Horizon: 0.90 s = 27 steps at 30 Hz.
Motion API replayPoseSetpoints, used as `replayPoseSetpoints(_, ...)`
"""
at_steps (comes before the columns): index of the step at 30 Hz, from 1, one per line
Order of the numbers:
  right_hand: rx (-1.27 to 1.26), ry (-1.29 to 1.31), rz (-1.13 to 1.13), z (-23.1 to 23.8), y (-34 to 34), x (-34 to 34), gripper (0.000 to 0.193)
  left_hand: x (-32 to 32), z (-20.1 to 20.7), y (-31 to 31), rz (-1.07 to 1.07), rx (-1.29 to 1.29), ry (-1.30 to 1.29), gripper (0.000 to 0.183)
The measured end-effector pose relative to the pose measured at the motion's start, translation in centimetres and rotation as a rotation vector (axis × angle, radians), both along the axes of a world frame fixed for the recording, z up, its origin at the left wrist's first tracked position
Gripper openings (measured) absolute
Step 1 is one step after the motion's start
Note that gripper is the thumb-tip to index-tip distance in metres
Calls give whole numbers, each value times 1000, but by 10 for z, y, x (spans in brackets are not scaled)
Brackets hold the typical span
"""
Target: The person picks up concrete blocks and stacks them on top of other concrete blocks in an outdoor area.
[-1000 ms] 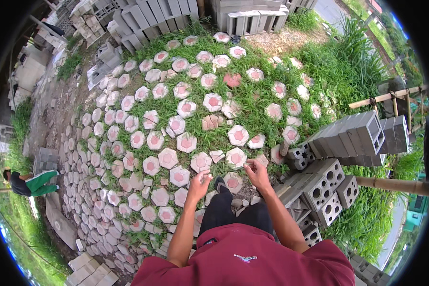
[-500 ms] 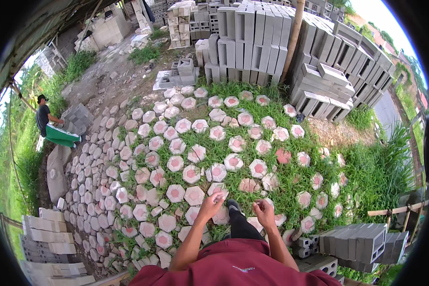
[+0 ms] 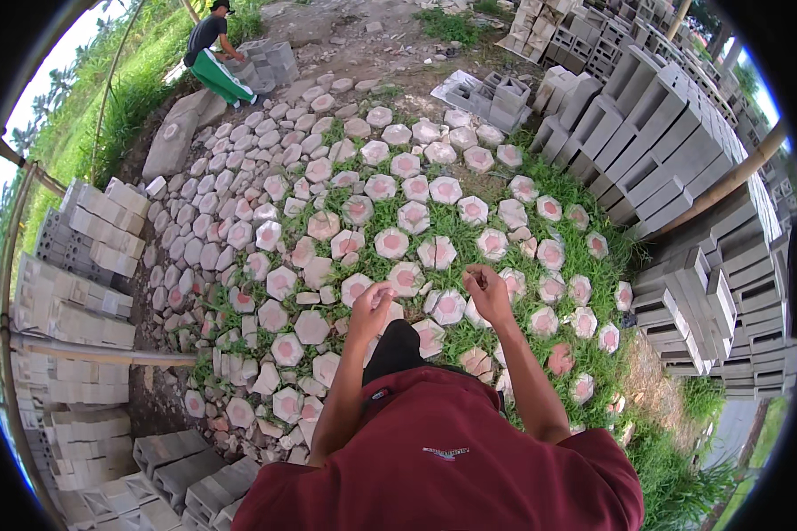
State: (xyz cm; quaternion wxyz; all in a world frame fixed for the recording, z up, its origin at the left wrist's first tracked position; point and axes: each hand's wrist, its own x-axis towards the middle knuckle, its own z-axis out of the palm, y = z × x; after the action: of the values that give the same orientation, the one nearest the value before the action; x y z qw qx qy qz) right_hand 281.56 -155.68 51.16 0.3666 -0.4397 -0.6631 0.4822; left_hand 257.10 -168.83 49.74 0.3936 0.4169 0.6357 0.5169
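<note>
My left hand [image 3: 372,303] is held out in front of my body, its fingers curled in and closed. Level with it and a little to the right, my right hand [image 3: 490,292] has thumb and fingers pinched together. Whatever either hand may hold is too small or hidden to make out. Both hands are above a path of hexagonal paving stones [image 3: 406,278] with reddish centres, and grass grows between the stones. A paving stone [image 3: 447,306] shows between the hands, below them.
Grey hollow concrete blocks [image 3: 624,133] stand stacked at the right, with a bamboo pole [image 3: 726,190] beside them. More block stacks [image 3: 84,305] line the left, crossed by a pole [image 3: 106,356]. At the far left a person [image 3: 217,57] in green trousers bends over grey blocks [image 3: 267,64].
My view has turned to the left, so the block stacks and the other person appear farther right. My hands appear higher in the picture, and their fingers stay closed.
</note>
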Motion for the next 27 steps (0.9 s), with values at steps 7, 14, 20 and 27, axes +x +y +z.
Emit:
replayPoseSetpoints(7,17,-44,70,-8,75,-73,27,-36,-22,68,192,-12,-48,28)
replayPoseSetpoints(14,46,-93,39,-14,202,-110,27,-96,-25,227,189,-7,98,36)
replayPoseSetpoints(20,13,-133,148,-3,297,-169,28,-155,12,315,234,54,39,37)
replayPoseSetpoints(27,-47,-88,214,-4,369,-240,27,-202,27,363,286,68,61,35)
